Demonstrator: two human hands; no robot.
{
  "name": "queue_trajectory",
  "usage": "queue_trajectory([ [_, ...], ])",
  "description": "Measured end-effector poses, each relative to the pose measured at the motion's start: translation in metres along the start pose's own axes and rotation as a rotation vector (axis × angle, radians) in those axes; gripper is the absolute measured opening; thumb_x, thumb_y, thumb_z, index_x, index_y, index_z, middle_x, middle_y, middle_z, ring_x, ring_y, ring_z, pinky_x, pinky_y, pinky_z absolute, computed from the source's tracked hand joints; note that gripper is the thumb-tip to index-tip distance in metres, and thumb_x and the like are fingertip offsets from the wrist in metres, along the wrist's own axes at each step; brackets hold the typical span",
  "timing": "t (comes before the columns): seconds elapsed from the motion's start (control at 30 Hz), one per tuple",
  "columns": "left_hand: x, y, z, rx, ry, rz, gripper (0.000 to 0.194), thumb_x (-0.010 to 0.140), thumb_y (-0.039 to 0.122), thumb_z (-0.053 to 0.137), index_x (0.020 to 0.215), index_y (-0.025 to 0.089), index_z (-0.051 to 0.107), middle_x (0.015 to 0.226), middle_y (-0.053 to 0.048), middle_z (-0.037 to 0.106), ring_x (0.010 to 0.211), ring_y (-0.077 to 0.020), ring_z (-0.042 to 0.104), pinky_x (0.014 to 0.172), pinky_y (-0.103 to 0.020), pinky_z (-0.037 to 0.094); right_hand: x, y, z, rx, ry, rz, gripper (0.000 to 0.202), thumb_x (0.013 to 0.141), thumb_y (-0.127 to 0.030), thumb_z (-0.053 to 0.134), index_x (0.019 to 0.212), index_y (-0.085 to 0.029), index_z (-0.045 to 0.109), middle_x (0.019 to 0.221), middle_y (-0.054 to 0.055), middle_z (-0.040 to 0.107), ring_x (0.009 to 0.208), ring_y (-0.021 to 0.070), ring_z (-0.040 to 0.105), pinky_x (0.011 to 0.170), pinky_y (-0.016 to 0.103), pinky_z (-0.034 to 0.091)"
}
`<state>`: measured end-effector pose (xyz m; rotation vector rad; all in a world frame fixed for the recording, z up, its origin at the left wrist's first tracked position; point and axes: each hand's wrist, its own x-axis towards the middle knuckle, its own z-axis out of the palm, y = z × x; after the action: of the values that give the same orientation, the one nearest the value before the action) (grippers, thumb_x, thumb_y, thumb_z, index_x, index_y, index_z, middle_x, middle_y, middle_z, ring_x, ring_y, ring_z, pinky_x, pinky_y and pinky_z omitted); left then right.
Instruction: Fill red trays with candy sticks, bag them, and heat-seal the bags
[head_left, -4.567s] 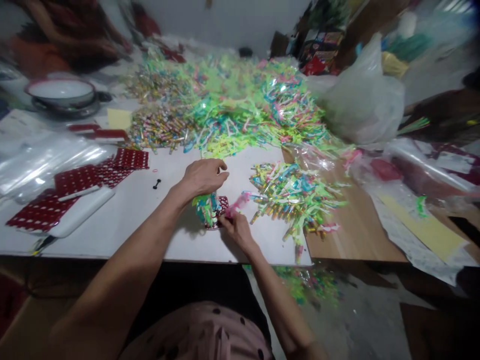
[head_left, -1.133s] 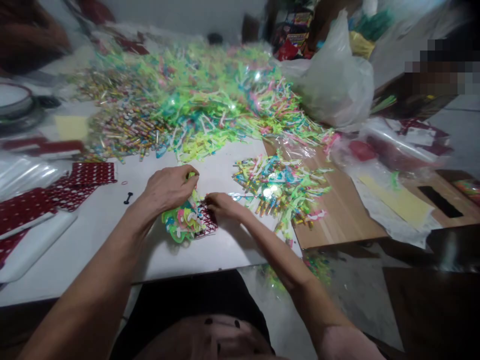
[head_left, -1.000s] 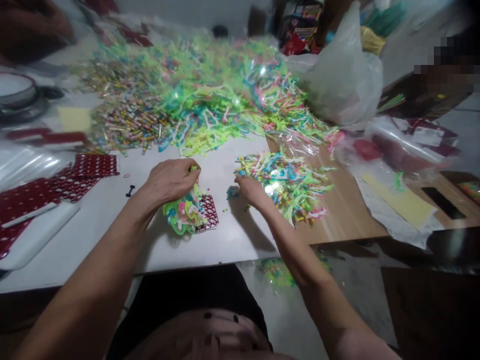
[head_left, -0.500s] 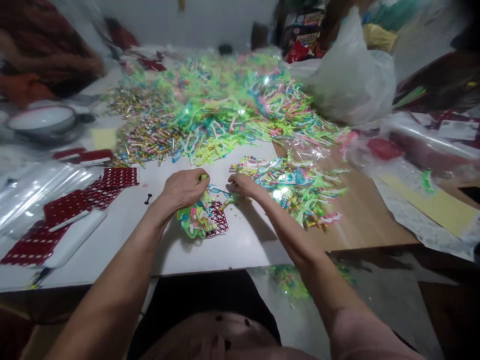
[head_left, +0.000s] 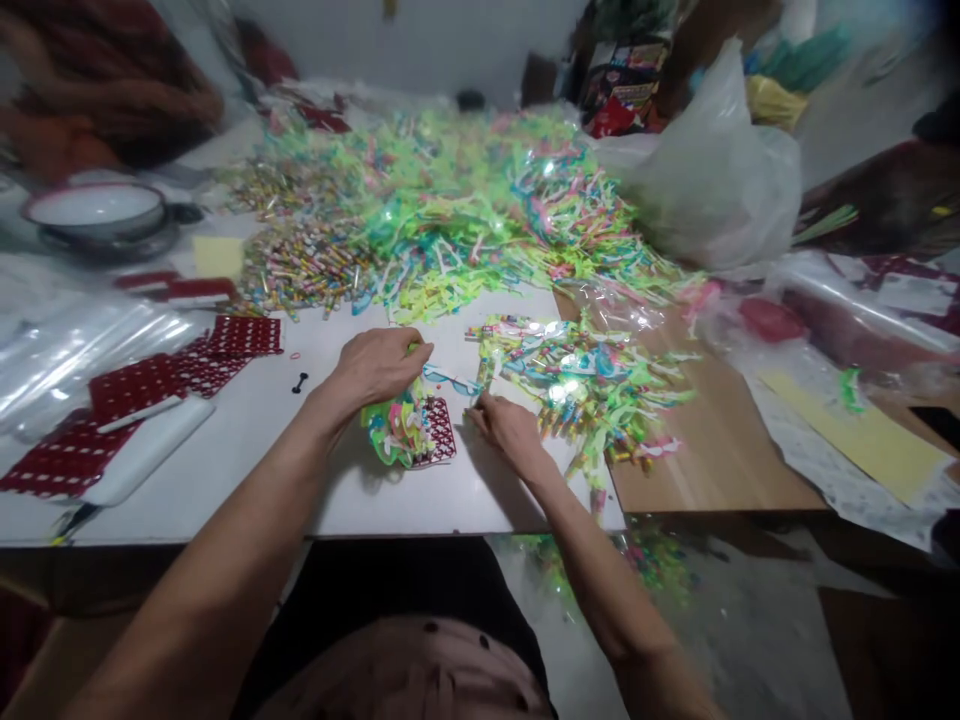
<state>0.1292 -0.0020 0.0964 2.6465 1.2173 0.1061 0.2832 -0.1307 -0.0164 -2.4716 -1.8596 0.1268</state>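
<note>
My left hand [head_left: 386,362] is closed, with a bit of bright green plastic showing at its thumb and fingertips. Below it, a tangle of green, pink and white plastic pieces [head_left: 396,432] covers one side of a dark red block with rows of holes [head_left: 444,430]. A light-blue strip shaped like small spectacles [head_left: 454,380] spans the space between both hands. My right hand [head_left: 508,428] has its fingers pinched together near the strip's right end. What they grip is too small to make out. A loose heap of coloured plastic pieces [head_left: 592,370] lies right of that hand.
A large mound of bright plastic strips [head_left: 457,220] fills the back, with many small printed tubes [head_left: 307,265] at its left. Red dotted blocks [head_left: 135,390] and clear plastic film [head_left: 90,360] lie left. A white bag [head_left: 712,180] stands back right. Another person's arm [head_left: 172,105] shows far left.
My right hand has moved down and towards me from the heap's edge. The light-blue strip now shows more fully between the hands. My left hand stays near the tangle. The view has shifted slightly.
</note>
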Motion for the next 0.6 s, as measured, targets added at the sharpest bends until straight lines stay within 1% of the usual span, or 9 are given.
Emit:
queue_trajectory([
  [0.07,0.001,-0.002,0.0,-0.004,0.005,0.02,0.046,0.085,0.044,0.03,0.1,0.021,0.067,0.103,-0.009,0.07,0.095,-0.0298,0.063,0.076,-0.038,0.046,-0.017,0.014,0.002,-0.032,-0.036,0.034,0.028,0.097,-0.031,0.039,0.121,-0.023,0.051,0.098,0.008,0.065,0.086,0.022,0.064,0.063,0.027,0.039],
  [0.13,0.002,-0.002,0.001,0.014,0.002,0.044,0.044,0.085,0.042,0.031,0.1,0.021,0.067,0.103,-0.009,0.07,0.094,-0.0294,0.063,0.075,-0.038,0.046,-0.03,0.025,0.006,-0.041,-0.061,0.082,0.042,0.094,-0.021,0.043,0.135,-0.025,0.04,0.102,0.009,0.064,0.085,0.022,0.064,0.063,0.027,0.039],
  [0.17,0.003,-0.002,0.0,0.03,-0.002,0.05,0.044,0.084,0.042,0.031,0.098,0.021,0.067,0.102,-0.009,0.07,0.093,-0.029,0.063,0.074,-0.037,0.046,-0.034,0.029,0.009,-0.03,-0.057,0.112,0.049,0.092,-0.019,0.045,0.139,-0.024,0.035,0.103,0.009,0.063,0.085,0.0223,0.064,0.064,0.027,0.039],
  [0.2,0.003,-0.002,0.0,0.044,-0.007,0.056,0.043,0.084,0.041,0.031,0.096,0.021,0.067,0.1,-0.009,0.07,0.091,-0.0284,0.063,0.073,-0.037,0.045,-0.035,0.032,0.011,-0.008,-0.045,0.144,0.051,0.09,-0.018,0.048,0.139,-0.022,0.034,0.105,0.011,0.063,0.086,0.0227,0.063,0.065,0.028,0.04],
  [0.3,0.004,-0.002,-0.002,0.069,-0.024,0.069,0.042,0.084,0.039,0.03,0.092,0.02,0.067,0.096,-0.009,0.07,0.087,-0.0277,0.063,0.069,-0.036,0.045,-0.027,0.036,0.012,0.175,-0.013,0.198,0.038,0.086,-0.019,0.051,0.124,-0.014,0.049,0.097,0.012,0.065,0.084,0.0222,0.062,0.068,0.028,0.041],
  [0.4,0.004,-0.002,-0.002,0.071,-0.038,0.083,0.044,0.084,0.04,0.029,0.091,0.019,0.067,0.095,-0.01,0.07,0.085,-0.0286,0.063,0.068,-0.036,0.043,-0.014,0.03,0.003,0.553,0.1,0.149,0.028,0.084,-0.025,0.052,0.109,-0.013,0.056,0.078,0.004,0.063,0.071,0.0171,0.059,0.064,0.025,0.041],
  [0.5,0.004,-0.001,-0.001,0.085,-0.047,0.081,0.044,0.083,0.042,0.03,0.09,0.019,0.067,0.094,-0.011,0.07,0.086,-0.0293,0.063,0.068,-0.035,0.043,-0.001,0.008,0.001,0.85,0.235,0.007,0.024,0.082,-0.034,0.053,0.098,-0.016,0.058,0.072,-0.001,0.058,0.064,0.0138,0.053,0.059,0.024,0.039],
  [0.57,0.005,0.0,-0.001,0.099,-0.056,0.069,0.044,0.083,0.042,0.03,0.09,0.019,0.067,0.094,-0.01,0.07,0.087,-0.0298,0.063,0.068,-0.035,0.042,0.006,-0.009,0.01,0.936,0.23,-0.048,0.021,0.081,-0.037,0.052,0.086,-0.017,0.057,0.07,-0.001,0.056,0.063,0.0135,0.05,0.059,0.024,0.038],
  [0.6,0.005,0.001,0.0,0.101,-0.059,0.063,0.044,0.083,0.042,0.03,0.09,0.02,0.067,0.095,-0.01,0.07,0.087,-0.0299,0.063,0.068,-0.036,0.042,0.009,-0.015,0.016,0.967,0.208,-0.031,0.022,0.082,-0.038,0.05,0.08,-0.017,0.056,0.068,-0.001,0.055,0.063,0.0135,0.049,0.058,0.024,0.038],
])
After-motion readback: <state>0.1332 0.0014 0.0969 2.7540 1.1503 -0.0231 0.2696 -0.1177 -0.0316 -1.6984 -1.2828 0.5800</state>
